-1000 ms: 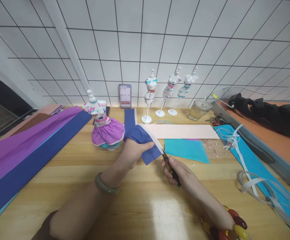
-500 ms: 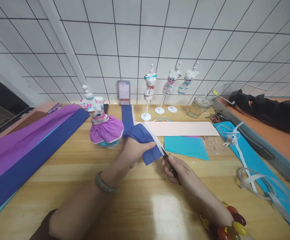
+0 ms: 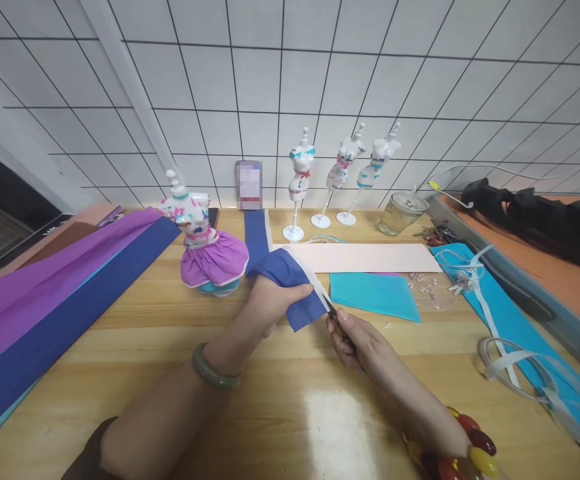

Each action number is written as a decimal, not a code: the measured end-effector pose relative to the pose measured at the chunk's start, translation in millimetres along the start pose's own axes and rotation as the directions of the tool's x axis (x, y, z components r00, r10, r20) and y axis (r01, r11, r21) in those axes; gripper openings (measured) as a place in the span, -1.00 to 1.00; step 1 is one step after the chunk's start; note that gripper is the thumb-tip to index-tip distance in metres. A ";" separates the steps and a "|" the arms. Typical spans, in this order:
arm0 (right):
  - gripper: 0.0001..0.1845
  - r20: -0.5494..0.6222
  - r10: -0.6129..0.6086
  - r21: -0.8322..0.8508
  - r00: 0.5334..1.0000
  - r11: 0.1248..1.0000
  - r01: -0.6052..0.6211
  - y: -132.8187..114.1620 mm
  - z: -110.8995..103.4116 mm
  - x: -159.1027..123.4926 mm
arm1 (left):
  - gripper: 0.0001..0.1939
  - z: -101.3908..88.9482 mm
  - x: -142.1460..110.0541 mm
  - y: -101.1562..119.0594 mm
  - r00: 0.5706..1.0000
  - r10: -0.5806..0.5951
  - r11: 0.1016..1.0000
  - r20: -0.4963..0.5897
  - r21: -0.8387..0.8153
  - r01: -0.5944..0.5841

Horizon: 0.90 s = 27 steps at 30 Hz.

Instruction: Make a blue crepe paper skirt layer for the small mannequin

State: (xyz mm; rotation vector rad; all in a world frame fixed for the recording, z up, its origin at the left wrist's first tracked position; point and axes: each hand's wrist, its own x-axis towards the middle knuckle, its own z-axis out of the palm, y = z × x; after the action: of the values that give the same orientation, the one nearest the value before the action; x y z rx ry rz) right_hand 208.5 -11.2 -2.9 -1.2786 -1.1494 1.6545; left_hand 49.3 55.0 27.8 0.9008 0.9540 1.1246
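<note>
Between the thumb and fingers of my left hand [image 3: 273,297] is a strip of blue fabric [image 3: 304,312] with white tape [image 3: 314,275] along its edge. The strip bends up over the hand and runs back toward the wall. My right hand [image 3: 363,333] is closed around dark thread snips [image 3: 337,321]. Their tips point up and left and touch the white tape near the strip's cut end. Most of the handle is hidden by the fingers. To the left stands a small mannequin [image 3: 190,217] in a purple skirt [image 3: 215,260].
A pale pink strip [image 3: 365,257] and a turquoise piece [image 3: 375,295] lie behind the snips. Farther back stand small white mannequins [image 3: 302,173], a lidded glass [image 3: 403,212] and a phone [image 3: 249,185]. Fabric lengths [image 3: 85,300] lie left; loose white tape [image 3: 510,373] and a bin [image 3: 520,307] are right.
My right fingers have drawn in a little around the snips, showing less of the handle. My left hand keeps its hold on the blue strip. The whole view has shifted very slightly.
</note>
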 end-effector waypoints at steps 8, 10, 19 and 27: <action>-0.53 -0.013 -0.002 0.002 1.000 1.000 0.002 -0.4 0.8 1.2 | -0.60 -1.7 1.0 -1.5 1.000 0.007 1.000 0.018 -0.001 -0.007; -0.53 -0.010 0.005 0.017 1.000 1.000 -0.004 0.1 0.6 1.9 | -0.61 -1.6 0.9 -1.4 1.000 0.011 1.000 0.014 0.009 -0.011; -0.51 -0.034 0.021 0.008 0.999 1.000 -0.021 -2.1 2.3 2.5 | -0.65 -0.1 0.9 -0.4 1.000 0.004 1.000 0.010 0.016 -0.005; -0.51 -0.055 -0.005 -0.012 0.998 1.000 0.004 0.8 1.5 3.0 | -0.69 1.1 0.6 0.9 0.999 -0.015 1.000 0.031 -0.012 0.015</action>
State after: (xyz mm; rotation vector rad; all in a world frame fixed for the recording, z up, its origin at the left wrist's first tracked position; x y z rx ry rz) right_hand 206.3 -9.0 -4.5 -1.3200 -1.1293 1.6019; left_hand 50.1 55.7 28.9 0.8971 0.9260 1.0998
